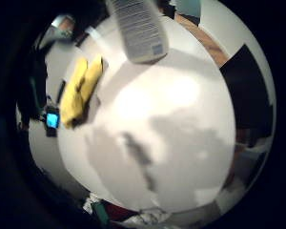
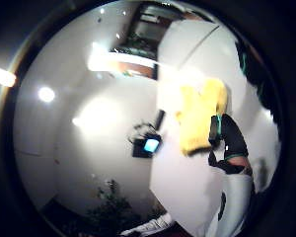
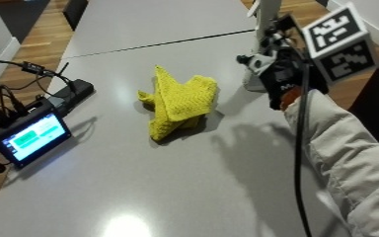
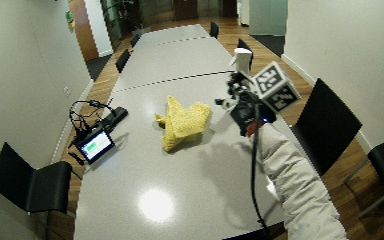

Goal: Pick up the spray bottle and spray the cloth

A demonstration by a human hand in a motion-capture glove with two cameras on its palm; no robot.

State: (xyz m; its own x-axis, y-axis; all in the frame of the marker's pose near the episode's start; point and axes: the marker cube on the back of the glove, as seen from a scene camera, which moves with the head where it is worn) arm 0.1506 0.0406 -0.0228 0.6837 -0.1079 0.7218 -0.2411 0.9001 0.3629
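- Leftmost on the table (image 3: pixel 176 197), a small screen device (image 3: pixel 28 136) sits well apart from the work.
- Mid-table, the yellow cloth (image 3: pixel 176 101) lies crumpled, presumably ready to be sprayed.
- Rightmost, the gloved right hand (image 3: pixel 284 74) is at the white spray bottle (image 3: pixel 263 47); whether its fingers grip the bottle, I cannot tell.
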